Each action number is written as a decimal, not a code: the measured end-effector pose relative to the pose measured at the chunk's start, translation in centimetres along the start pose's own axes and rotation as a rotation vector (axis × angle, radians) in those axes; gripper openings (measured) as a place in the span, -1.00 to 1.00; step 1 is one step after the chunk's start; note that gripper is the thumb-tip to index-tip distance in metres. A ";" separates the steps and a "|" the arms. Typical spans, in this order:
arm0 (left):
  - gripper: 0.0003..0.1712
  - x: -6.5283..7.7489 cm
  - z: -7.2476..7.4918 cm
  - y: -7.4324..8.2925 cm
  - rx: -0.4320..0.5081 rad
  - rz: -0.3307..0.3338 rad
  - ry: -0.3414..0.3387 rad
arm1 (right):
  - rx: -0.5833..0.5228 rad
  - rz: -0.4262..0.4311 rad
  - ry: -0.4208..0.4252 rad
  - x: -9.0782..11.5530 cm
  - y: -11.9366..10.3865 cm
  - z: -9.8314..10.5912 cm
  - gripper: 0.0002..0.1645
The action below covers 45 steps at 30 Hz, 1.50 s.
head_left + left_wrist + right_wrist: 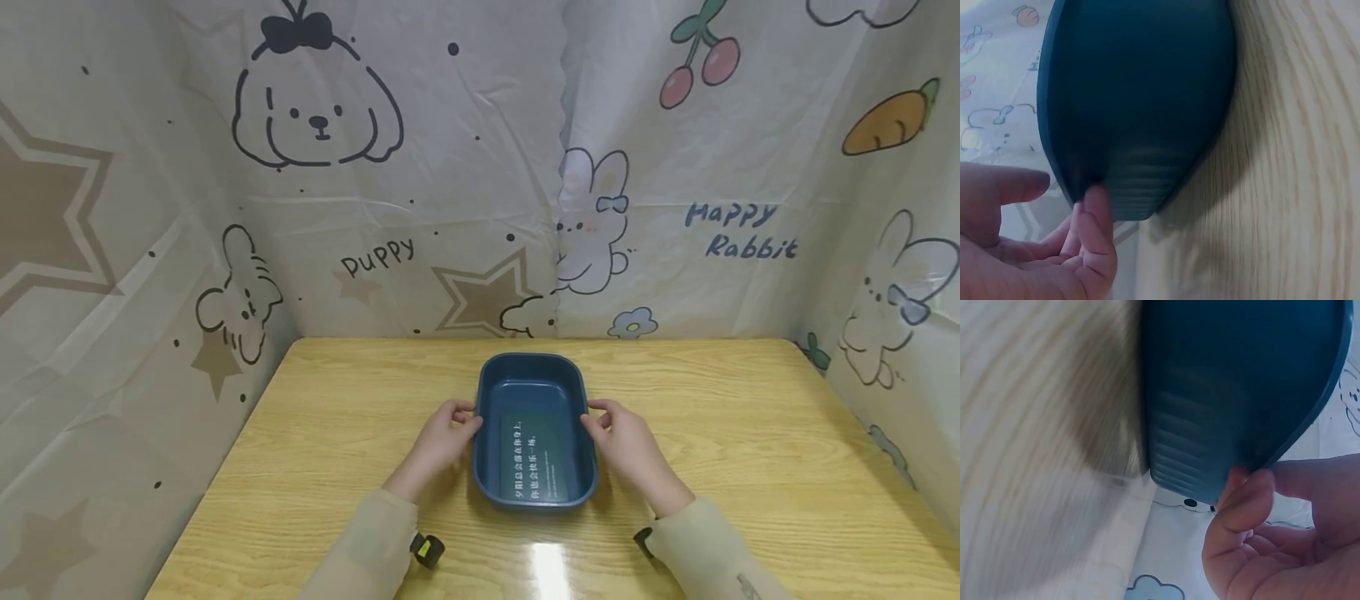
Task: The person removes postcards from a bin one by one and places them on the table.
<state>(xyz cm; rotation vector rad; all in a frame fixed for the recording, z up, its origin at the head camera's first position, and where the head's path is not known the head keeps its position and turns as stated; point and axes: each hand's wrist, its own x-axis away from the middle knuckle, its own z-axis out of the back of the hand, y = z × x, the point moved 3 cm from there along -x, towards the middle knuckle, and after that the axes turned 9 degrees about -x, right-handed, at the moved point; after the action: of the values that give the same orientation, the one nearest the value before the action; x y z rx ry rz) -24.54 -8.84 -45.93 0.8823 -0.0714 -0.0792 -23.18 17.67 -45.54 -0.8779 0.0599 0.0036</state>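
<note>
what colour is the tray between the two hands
The tray is dark blue, with white lettering on its inner base; the head view shows it best.

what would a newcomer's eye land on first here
Probably the deep blue container near the middle of the wooden table, with white lettering in its nearer half and the left hand and right hand at its opposite long sides. Next, likely the pale sheet behind, where a large dog drawing sits upper left and pink cherries upper right.
</note>
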 end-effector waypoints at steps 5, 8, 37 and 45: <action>-0.64 -0.3 -0.3 -0.2 0.081 0.046 0.006 | -0.038 -0.035 -0.039 -0.6 0.1 -0.2 -0.51; -0.64 -0.4 -0.4 -0.2 0.118 0.052 0.004 | -0.050 -0.052 -0.056 -0.6 0.0 -0.2 -0.51; -0.65 1.6 -0.6 -0.2 0.123 0.036 0.008 | -0.012 -0.047 -0.072 1.3 -0.3 -0.4 -0.49; -0.65 2.2 -0.7 -0.2 0.120 0.027 0.002 | 0.001 -0.027 -0.067 2.0 -0.5 -0.4 -0.49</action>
<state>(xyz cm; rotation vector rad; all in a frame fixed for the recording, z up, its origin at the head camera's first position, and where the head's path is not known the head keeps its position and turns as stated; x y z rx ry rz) -22.26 -8.63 -46.43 1.0010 -0.0870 -0.0495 -21.16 16.99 -45.48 -0.8767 -0.0151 0.0079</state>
